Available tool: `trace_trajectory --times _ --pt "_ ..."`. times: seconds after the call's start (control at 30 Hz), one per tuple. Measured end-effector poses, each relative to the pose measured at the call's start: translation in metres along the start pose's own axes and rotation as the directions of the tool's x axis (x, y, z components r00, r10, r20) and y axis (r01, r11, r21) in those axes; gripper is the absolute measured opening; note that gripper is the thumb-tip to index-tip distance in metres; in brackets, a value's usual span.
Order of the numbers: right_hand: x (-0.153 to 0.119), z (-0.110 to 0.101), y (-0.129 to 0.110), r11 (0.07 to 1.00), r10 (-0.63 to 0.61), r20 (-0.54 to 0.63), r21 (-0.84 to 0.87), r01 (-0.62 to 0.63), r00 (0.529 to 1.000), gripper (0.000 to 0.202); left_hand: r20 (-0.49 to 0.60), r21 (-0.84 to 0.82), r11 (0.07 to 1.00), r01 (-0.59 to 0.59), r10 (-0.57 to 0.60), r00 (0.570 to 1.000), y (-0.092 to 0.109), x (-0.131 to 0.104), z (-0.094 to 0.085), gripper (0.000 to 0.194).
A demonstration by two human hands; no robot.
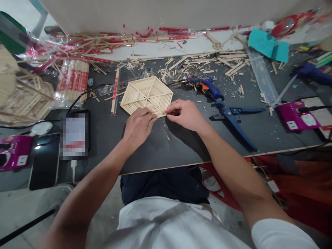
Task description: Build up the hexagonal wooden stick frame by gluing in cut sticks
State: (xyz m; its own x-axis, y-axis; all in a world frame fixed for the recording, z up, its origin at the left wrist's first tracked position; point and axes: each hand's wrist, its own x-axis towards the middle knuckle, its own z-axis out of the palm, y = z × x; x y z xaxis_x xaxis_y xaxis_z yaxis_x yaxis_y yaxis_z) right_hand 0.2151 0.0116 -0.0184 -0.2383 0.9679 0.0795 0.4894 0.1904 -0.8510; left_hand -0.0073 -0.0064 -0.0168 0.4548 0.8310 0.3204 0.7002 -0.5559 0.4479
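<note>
A hexagonal panel of pale wooden sticks [147, 95], with spokes meeting at its centre, lies on the dark table. My left hand [140, 125] is closed on the panel's near edge, left of its near right corner. At that corner, the thumb and fingers of my right hand [183, 113] are pinched on the edge. Any small piece between the fingertips is too small to make out. Beyond my right hand lies a blue glue gun [207, 87], and to its right are blue cutters [233, 121].
Stick offcuts [204, 64] litter the back of the table [166, 150]. Wrapped stick bundles [72, 81], a lit phone [75, 133], a dark phone [44, 160] and another stick structure [28, 97] stand left. A magenta power block [298, 116] and cables lie right.
</note>
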Motion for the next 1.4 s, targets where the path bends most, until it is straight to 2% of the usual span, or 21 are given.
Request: trace_trajectory --times 0.27,0.43,0.83,0.93,1.03,1.17,1.27,1.4 --pt "0.001 -0.001 -0.003 1.0 0.027 0.024 -0.001 -0.027 0.999 0.015 -0.004 -0.007 0.999 0.037 -0.037 0.999 0.004 0.004 -0.001 0.021" --pt "0.002 0.001 -0.006 0.999 0.029 -0.016 -0.018 -0.03 0.999 0.01 0.01 -0.032 0.997 0.07 -0.07 0.998 0.004 0.006 -0.002 0.019" --pt "0.0 0.002 -0.004 0.995 -0.036 -0.017 -0.088 0.034 0.999 0.009 -0.002 -0.108 0.986 0.129 -0.13 0.992 0.0 0.01 0.001 0.012" --pt "0.0 0.002 -0.004 0.997 -0.038 -0.025 -0.074 0.036 0.999 0.009 0.069 -0.197 0.966 0.164 -0.154 0.986 -0.006 0.011 -0.009 0.003" --pt "-0.001 0.002 -0.003 0.998 -0.031 -0.026 -0.052 0.03 0.999 0.01 0.136 -0.332 0.922 0.199 -0.162 0.977 -0.02 0.009 -0.03 0.015" --pt "-0.001 0.002 -0.002 0.999 -0.026 -0.019 -0.029 0.026 0.999 0.008 0.059 -0.392 0.877 0.278 -0.278 0.959 -0.037 0.005 -0.051 0.01" --pt "-0.002 0.002 -0.002 1.0 -0.02 -0.019 -0.016 0.02 1.0 0.007 0.086 -0.361 0.866 0.345 -0.337 0.937 -0.042 0.004 -0.053 0.013" --pt "-0.001 0.002 -0.002 1.0 -0.011 -0.022 -0.016 0.011 1.0 0.007 0.159 -0.353 0.855 0.379 -0.344 0.925 -0.036 0.005 -0.048 0.014"
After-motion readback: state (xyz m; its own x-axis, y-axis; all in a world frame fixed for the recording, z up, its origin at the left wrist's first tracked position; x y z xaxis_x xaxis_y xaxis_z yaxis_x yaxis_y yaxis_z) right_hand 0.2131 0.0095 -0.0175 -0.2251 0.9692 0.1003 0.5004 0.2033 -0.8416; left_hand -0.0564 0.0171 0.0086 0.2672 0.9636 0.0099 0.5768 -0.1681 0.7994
